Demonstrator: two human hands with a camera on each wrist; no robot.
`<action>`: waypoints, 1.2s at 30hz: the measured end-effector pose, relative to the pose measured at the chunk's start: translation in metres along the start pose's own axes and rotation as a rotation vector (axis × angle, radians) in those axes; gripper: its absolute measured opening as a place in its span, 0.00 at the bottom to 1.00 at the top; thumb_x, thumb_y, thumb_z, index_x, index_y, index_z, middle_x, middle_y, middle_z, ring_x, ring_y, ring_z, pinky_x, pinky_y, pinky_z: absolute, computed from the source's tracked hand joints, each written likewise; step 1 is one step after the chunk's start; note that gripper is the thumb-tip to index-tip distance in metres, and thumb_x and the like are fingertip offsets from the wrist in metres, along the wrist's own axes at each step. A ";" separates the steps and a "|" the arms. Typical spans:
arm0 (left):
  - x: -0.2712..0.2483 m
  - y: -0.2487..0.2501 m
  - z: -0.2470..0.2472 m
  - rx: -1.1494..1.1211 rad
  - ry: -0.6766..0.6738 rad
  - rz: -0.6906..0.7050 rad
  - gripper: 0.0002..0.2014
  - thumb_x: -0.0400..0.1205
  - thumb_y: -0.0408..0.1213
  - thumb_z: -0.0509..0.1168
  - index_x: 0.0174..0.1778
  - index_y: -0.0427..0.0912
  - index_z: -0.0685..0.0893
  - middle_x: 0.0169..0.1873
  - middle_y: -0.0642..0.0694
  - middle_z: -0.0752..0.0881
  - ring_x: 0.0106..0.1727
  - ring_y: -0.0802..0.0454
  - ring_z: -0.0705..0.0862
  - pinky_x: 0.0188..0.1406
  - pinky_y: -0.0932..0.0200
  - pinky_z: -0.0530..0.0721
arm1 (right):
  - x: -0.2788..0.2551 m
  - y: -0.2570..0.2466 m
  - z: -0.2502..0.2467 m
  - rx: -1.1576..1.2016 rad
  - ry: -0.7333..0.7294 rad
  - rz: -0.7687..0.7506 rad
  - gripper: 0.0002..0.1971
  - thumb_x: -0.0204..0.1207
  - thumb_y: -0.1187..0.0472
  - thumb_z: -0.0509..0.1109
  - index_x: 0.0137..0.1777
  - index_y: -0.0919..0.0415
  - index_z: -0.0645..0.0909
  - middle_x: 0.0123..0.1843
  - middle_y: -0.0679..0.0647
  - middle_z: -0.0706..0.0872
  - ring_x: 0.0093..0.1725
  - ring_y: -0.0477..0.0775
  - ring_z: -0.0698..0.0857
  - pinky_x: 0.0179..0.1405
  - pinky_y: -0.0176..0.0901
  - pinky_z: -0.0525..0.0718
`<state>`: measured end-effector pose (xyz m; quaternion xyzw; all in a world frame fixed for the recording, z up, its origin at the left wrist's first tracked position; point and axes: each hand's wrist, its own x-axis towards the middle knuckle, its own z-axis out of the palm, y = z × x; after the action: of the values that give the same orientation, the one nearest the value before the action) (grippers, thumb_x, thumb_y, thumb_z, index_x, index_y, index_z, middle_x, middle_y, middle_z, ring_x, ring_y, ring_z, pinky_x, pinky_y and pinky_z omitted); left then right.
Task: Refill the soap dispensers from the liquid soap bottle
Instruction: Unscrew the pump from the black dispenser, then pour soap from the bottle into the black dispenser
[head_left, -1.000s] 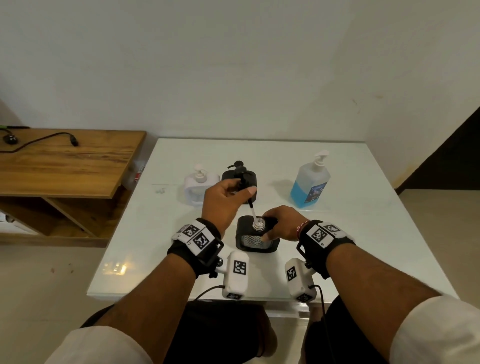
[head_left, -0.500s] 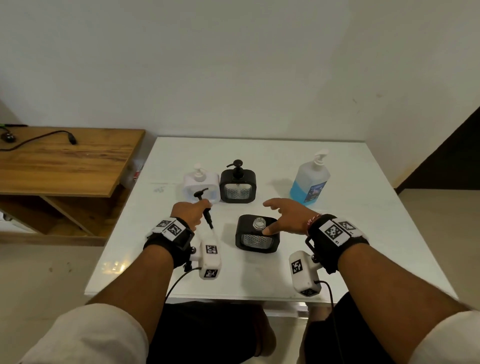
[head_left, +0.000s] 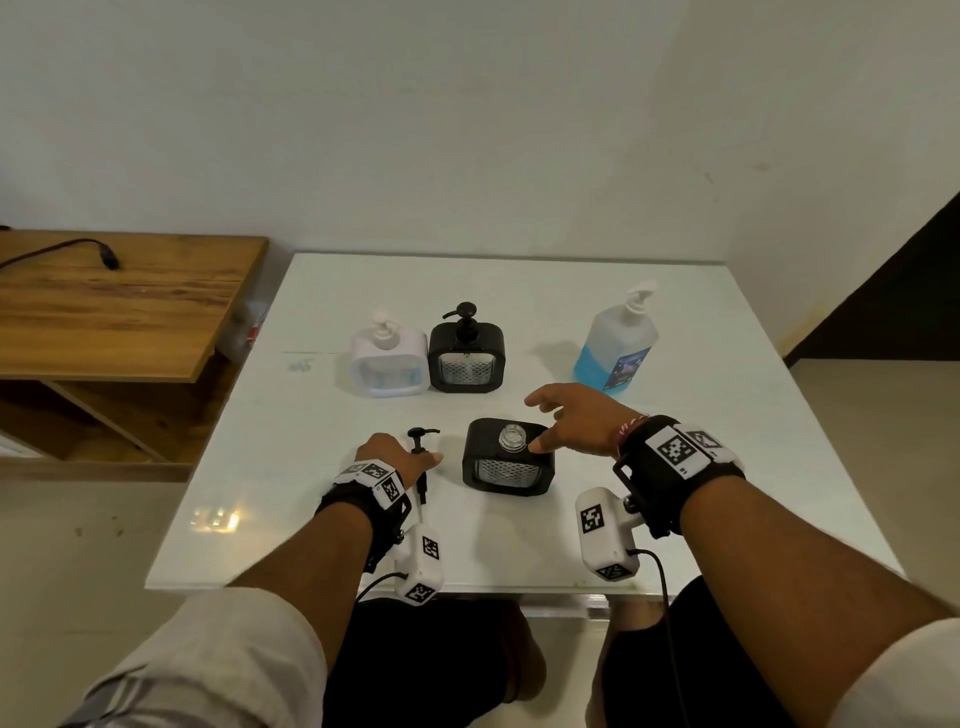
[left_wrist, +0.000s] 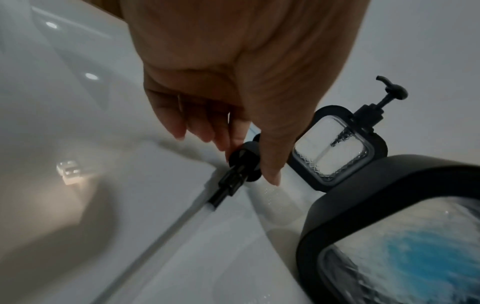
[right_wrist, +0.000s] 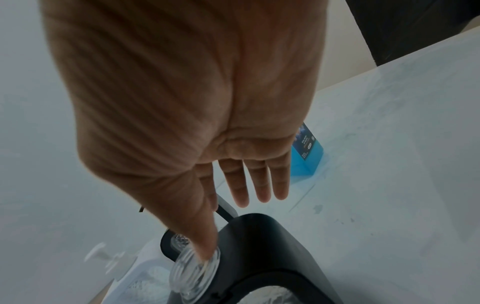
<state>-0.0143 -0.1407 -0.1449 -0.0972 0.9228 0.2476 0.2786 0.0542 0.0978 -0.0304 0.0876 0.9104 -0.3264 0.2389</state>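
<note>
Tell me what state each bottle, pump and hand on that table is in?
Near black dispenser: upright, pump off, neck open.
Removed black pump: held by the left hand, low at the table.
Right hand: fingers spread, thumb touching the open neck.
Far black dispenser: pump on.
White dispenser: pump on.
Blue liquid soap bottle: upright, capped, partly full.

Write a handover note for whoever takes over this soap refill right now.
Left hand: pinches the black pump, which it holds low over the table left of the open dispenser.
Right hand: open, thumb touching the open dispenser's bare glass neck.
Soap bottle: back right, upright, pump on, part full of blue soap.
White dispenser and second black dispenser: back centre, side by side, pumps on.
Done: one pump removed.
Left: put the pump down, pour soap, refit the pump, then see to the other two.
</note>
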 end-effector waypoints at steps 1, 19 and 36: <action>-0.002 0.001 0.000 -0.002 0.002 0.003 0.26 0.76 0.59 0.78 0.34 0.42 0.75 0.32 0.46 0.78 0.36 0.49 0.78 0.40 0.57 0.75 | 0.001 0.000 0.000 0.005 0.011 -0.005 0.30 0.74 0.64 0.76 0.76 0.54 0.72 0.72 0.56 0.77 0.69 0.56 0.78 0.66 0.48 0.78; -0.055 0.066 -0.026 -0.587 -0.117 0.341 0.11 0.81 0.27 0.72 0.58 0.42 0.86 0.56 0.42 0.87 0.57 0.48 0.84 0.49 0.61 0.81 | 0.021 0.033 -0.047 0.640 1.126 0.098 0.22 0.78 0.62 0.69 0.72 0.58 0.72 0.66 0.56 0.77 0.58 0.51 0.78 0.52 0.38 0.74; -0.053 0.063 0.000 -0.156 -0.165 0.521 0.25 0.72 0.26 0.80 0.62 0.46 0.83 0.57 0.45 0.87 0.58 0.45 0.87 0.61 0.47 0.88 | 0.048 0.042 -0.060 0.325 1.002 -0.009 0.15 0.83 0.67 0.60 0.64 0.55 0.81 0.58 0.55 0.87 0.57 0.58 0.86 0.55 0.40 0.78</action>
<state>0.0091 -0.0841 -0.0897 0.1426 0.8690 0.3884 0.2714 0.0029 0.1687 -0.0369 0.2648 0.8508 -0.3826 -0.2440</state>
